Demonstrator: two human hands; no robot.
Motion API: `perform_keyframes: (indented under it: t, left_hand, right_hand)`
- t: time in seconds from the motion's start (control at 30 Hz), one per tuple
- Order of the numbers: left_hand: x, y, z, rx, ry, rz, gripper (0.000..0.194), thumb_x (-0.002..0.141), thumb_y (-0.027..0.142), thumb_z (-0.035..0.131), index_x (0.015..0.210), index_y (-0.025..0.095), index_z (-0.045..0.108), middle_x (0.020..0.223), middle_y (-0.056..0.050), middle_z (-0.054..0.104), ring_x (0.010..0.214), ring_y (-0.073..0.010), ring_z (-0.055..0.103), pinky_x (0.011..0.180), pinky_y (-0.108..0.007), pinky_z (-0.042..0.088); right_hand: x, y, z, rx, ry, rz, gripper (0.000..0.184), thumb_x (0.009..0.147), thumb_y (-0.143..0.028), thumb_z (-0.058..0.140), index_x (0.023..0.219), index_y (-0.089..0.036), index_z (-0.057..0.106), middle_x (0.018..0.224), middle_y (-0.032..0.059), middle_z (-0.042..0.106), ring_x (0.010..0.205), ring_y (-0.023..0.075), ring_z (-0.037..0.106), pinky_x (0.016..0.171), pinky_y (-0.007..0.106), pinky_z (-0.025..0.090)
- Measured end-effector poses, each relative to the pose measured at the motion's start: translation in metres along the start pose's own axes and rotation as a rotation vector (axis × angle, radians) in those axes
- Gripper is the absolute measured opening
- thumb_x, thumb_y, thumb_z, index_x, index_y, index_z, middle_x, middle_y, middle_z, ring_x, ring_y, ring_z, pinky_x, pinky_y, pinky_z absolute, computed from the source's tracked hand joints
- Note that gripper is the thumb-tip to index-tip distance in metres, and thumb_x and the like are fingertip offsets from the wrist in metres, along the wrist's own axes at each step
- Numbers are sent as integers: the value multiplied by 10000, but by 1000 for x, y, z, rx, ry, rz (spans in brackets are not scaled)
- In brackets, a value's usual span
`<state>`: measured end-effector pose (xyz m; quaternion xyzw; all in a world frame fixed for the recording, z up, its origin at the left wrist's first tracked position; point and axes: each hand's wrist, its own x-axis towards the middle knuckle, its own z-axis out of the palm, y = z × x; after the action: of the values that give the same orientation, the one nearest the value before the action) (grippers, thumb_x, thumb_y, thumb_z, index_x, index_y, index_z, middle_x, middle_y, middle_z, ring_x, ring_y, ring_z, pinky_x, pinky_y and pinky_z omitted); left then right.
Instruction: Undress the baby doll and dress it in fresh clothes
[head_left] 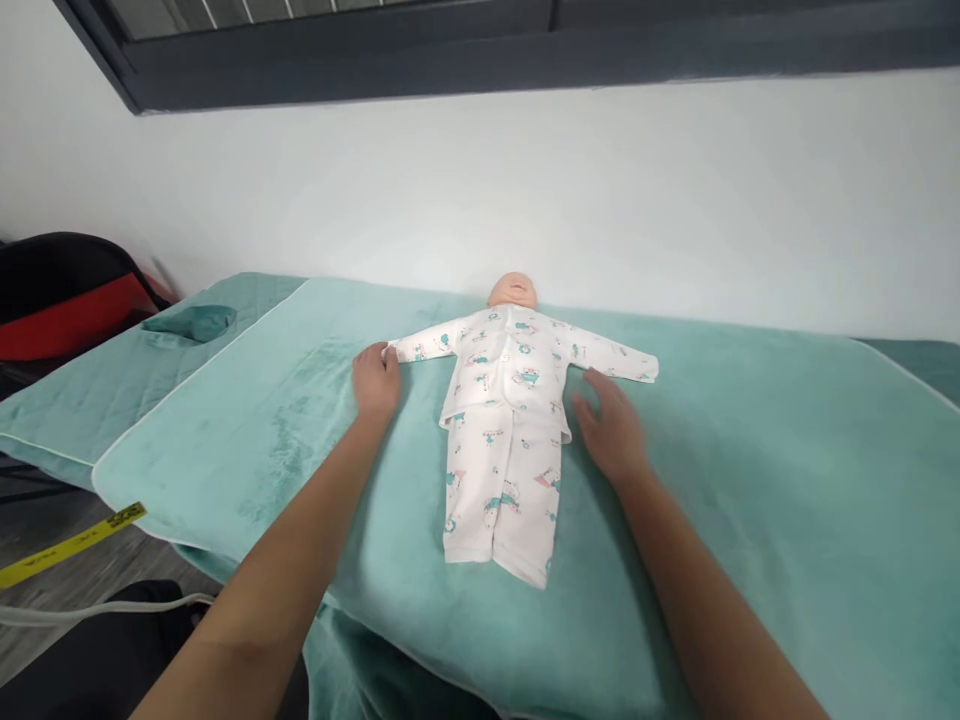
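Observation:
A baby doll (513, 290) lies on its back with its head toward the wall. It wears a white long-sleeved baby shirt (506, 355) and matching white trousers (501, 490), both printed with small green and pink figures. The sleeves stretch out to both sides, and the doll's hands and feet do not show. My left hand (376, 382) pinches the cuff of the sleeve on the left. Beside the shirt, just under the sleeve on the right, my right hand (613, 425) is open with thumb and fingers apart, holding nothing.
Beneath the doll spreads a soft green cover (750, 480) on a bed against the white wall (465, 190). A dark window frame (375, 60) runs above. At left are a red and black object (75, 315), a yellow strip (71, 545) and a pale cable (97, 608).

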<state>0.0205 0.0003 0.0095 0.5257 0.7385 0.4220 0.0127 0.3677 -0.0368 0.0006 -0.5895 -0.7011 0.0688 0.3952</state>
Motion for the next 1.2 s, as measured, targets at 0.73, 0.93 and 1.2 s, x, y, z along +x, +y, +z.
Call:
perform_keyframes:
  t: [0.73, 0.93, 1.2]
  left_hand:
    - [-239, 65, -77, -249, -344, 505, 375, 880, 175, 601, 1242, 254, 545, 1467, -101, 441, 1408, -279, 352, 1106, -514, 394]
    - [-232, 71, -79, -233, -303, 551, 94, 900, 197, 574, 994, 205, 584, 1375, -122, 517, 1354, -306, 416, 1040, -533, 436]
    - [-239, 69, -92, -296, -244, 582, 93, 901, 137, 517, 905, 206, 579, 1332, -105, 551, 1305, -263, 465, 1033, -495, 443]
  right_hand:
    - [-167, -91, -31, -157, -214, -103, 146, 912, -295, 548, 800, -215, 502, 799, 33, 609, 752, 202, 538, 673, 309, 370]
    - [-162, -108, -55, -156, -225, -61, 133, 888, -238, 493, 757, -221, 478, 700, 0, 546, 666, 177, 511, 611, 288, 314]
    - [-171, -107, -59, -130, -282, -62, 108, 928, -248, 481, 835, -209, 522, 751, 4, 569, 678, 168, 526, 623, 282, 322]
